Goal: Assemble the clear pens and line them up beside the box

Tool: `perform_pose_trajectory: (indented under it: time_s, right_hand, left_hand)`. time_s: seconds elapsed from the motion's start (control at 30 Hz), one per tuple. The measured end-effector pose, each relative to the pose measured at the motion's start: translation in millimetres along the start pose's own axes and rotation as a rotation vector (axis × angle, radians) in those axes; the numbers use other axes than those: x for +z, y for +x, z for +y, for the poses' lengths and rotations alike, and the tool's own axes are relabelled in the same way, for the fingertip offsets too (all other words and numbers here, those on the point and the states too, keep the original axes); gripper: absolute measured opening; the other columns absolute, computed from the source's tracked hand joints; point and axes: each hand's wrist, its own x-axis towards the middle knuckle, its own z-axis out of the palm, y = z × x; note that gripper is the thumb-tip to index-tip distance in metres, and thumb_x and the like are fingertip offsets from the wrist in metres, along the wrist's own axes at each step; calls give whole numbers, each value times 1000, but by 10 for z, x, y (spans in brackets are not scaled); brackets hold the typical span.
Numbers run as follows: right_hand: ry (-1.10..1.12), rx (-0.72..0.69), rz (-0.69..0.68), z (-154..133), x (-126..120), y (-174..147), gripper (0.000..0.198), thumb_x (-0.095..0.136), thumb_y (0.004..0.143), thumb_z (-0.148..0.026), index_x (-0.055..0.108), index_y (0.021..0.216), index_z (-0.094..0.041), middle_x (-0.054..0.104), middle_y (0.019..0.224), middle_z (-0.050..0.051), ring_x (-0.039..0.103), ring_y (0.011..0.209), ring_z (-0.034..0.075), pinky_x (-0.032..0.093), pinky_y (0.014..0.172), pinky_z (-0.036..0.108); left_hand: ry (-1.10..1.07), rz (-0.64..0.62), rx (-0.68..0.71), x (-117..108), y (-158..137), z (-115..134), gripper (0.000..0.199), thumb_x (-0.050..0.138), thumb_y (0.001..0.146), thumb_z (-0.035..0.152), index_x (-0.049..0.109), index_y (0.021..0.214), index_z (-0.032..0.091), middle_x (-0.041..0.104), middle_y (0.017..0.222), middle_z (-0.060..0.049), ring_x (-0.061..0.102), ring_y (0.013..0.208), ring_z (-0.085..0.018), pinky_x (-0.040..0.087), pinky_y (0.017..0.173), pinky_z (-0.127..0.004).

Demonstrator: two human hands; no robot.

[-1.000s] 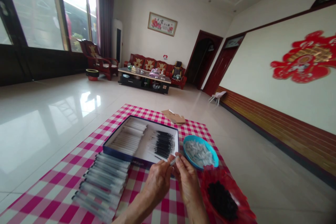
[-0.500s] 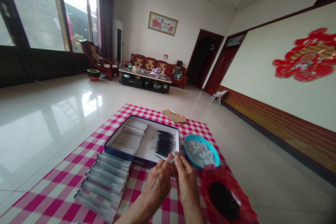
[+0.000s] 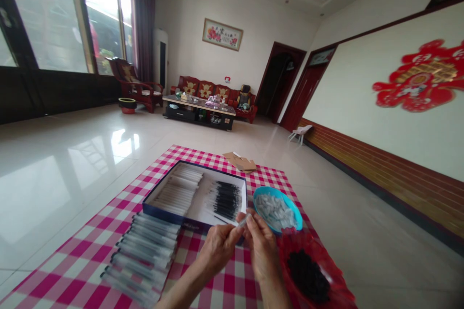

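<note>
My left hand (image 3: pixel 219 246) is closed, its thumb and fingers pinching a pale translucent pen (image 3: pixel 244 221). My right hand (image 3: pixel 261 239) meets it from the other side, fingertips closed around the pen's upper end. Most of the pen is hidden by the fingers. Just beyond my hands lies a shallow box (image 3: pixel 197 222) with a dark blue rim. It holds a row of clear pen barrels (image 3: pixel 177 188) on the left and a pile of black pen refills (image 3: pixel 227 200) on the right. One thin dark refill lies apart, close to my left fingertips.
A blue bowl (image 3: pixel 299 224) of translucent pen caps (image 3: pixel 275 210) stands right of the box. A red bag (image 3: pixel 337 280) holds small black pieces (image 3: pixel 308 275). Several pens (image 3: pixel 145 251) lie in a stack at left on the checked tablecloth (image 3: pixel 83 256). Cardboard pieces (image 3: pixel 241 161) lie at the far edge.
Both hands have shifted slightly right, still pinching the pen between them. The pen now shows a little more between the fingertips. The view has moved slightly; the other things lie as before.
</note>
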Motion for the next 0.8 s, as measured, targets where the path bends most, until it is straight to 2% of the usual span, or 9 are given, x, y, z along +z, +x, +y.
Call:
perform_pose_trajectory:
  time_s: [0.1, 0.17, 0.23, 0.3, 0.4, 0.57, 0.8]
  right_hand:
    - [42, 21, -95, -47, -28, -3, 34, 72, 74, -39, 65, 103, -24, 72, 86, 2, 67, 79, 21, 52, 74, 34]
    - [87, 55, -147, -76, -40, -9, 35, 72, 73, -40, 66, 103, -23, 71, 86, 3, 67, 78, 21, 53, 73, 36]
    - [123, 83, -158, -89, -44, -18, 35, 74, 72, -39, 67, 101, -21, 72, 88, 5, 67, 82, 23, 53, 76, 37]
    - [144, 86, -141, -78, -38, -24, 33, 75, 71, -37, 67, 99, -21, 73, 89, 5, 67, 84, 23, 53, 77, 37]
    - [159, 59, -112, -31, -19, -26, 30, 76, 71, -35, 68, 97, -22, 73, 87, 4, 68, 84, 22, 54, 77, 37]
    - [154, 49, -85, 42, -3, -7, 32, 75, 71, -37, 68, 99, -22, 73, 89, 5, 68, 86, 24, 55, 74, 37]
    - [164, 58, -86, 98, -40, 18, 26, 72, 75, -38, 69, 97, -26, 74, 89, 3, 69, 85, 22, 55, 76, 37]
  left_hand:
    - [-321, -204, -128, -17, 1, 36, 50, 44, 83, 59, 49, 58, 17, 42, 45, 5, 31, 38, -6, 20, 39, -21]
    - [-525, -298, -246, -29, -9, 77, 45, 50, 78, 59, 49, 62, 17, 44, 46, 6, 27, 34, -4, 16, 35, -20]
    - [-648, -318, -296, -38, -22, 109, 40, 57, 75, 55, 50, 65, 17, 46, 47, 6, 26, 32, -4, 15, 32, -18]
    - [-691, -307, -282, -34, -28, 112, 39, 59, 74, 54, 49, 64, 17, 44, 45, 7, 25, 31, -3, 14, 31, -18]
    - [-649, -267, -207, 7, -14, 52, 45, 56, 74, 59, 48, 61, 17, 39, 40, 8, 23, 29, -3, 14, 30, -18]
    - [-422, -136, -26, 107, 40, -116, 53, 47, 80, 63, 44, 52, 18, 39, 40, 5, 27, 34, -5, 20, 36, -20]
    - [-56, 1, 49, 90, 10, -84, 42, 41, 88, 42, 51, 55, 16, 41, 47, 4, 35, 44, -8, 26, 45, -21]
